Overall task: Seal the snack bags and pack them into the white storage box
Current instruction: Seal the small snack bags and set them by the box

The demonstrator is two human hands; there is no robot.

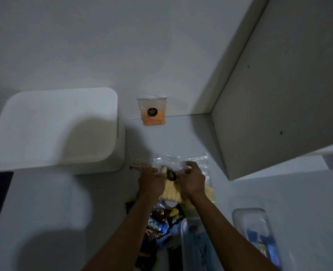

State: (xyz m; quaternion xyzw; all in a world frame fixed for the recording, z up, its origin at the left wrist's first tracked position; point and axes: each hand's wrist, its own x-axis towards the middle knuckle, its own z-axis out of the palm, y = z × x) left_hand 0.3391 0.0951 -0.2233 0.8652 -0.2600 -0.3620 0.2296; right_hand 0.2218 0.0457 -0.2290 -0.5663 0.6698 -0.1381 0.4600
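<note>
While two hands [172, 178] pinch one clear bag [181, 173], another bag [153, 111] stands apart.

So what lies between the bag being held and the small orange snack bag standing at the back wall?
Nothing: in the head view only bare white counter separates the bag of pale sticks from the orange snack bag.

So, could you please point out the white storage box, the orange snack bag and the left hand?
white storage box [52, 128]: head view, lid top.
orange snack bag [153, 111]: head view, dark label.
left hand [151, 179]: head view, back of hand.
</note>
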